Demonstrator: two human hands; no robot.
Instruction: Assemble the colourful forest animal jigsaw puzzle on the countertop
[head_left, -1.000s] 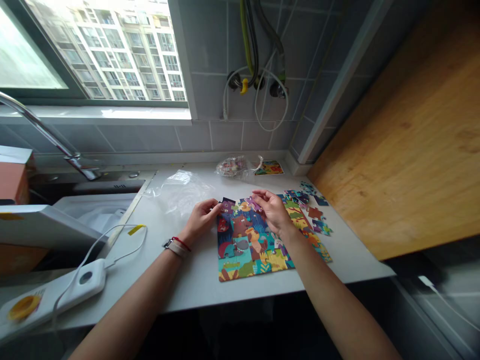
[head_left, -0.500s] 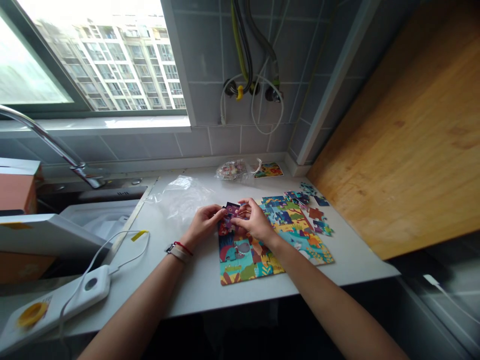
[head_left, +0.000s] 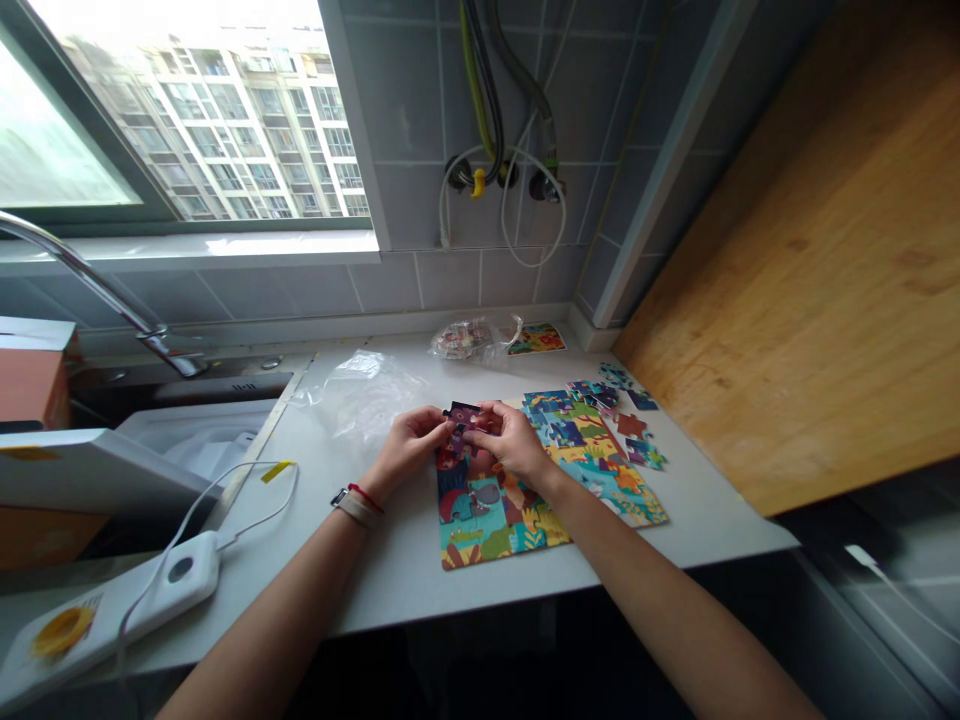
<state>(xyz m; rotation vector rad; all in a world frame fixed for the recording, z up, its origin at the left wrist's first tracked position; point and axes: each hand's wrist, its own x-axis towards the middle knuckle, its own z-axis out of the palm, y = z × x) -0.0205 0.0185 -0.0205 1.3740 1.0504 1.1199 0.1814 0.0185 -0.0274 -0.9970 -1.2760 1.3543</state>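
Between my two hands is a dark purple jigsaw puzzle piece (head_left: 463,415), at the far left corner of a colourful, partly joined jigsaw puzzle (head_left: 487,535). My left hand (head_left: 412,440) pinches its left side between thumb and fingers. On the right side, my right hand (head_left: 510,440) closes thumb and fingertips on the same piece. Whether the piece touches its neighbours underneath, I cannot tell. My right hand and forearm cover part of the puzzle's middle. Loose puzzle pieces (head_left: 631,426) lie at the puzzle's right and far right.
A crumpled clear plastic bag (head_left: 367,400) lies left of the puzzle. Behind it are a bag of pieces (head_left: 465,340) and a picture card (head_left: 537,339). A white power strip (head_left: 127,600) with a cable sits at the left, near the sink and tap (head_left: 97,280). A wooden panel (head_left: 810,270) bounds the right.
My right hand's fingers have closed in and flattened over the right side of the purple piece. My left hand stays nearly in place, still pinching it.
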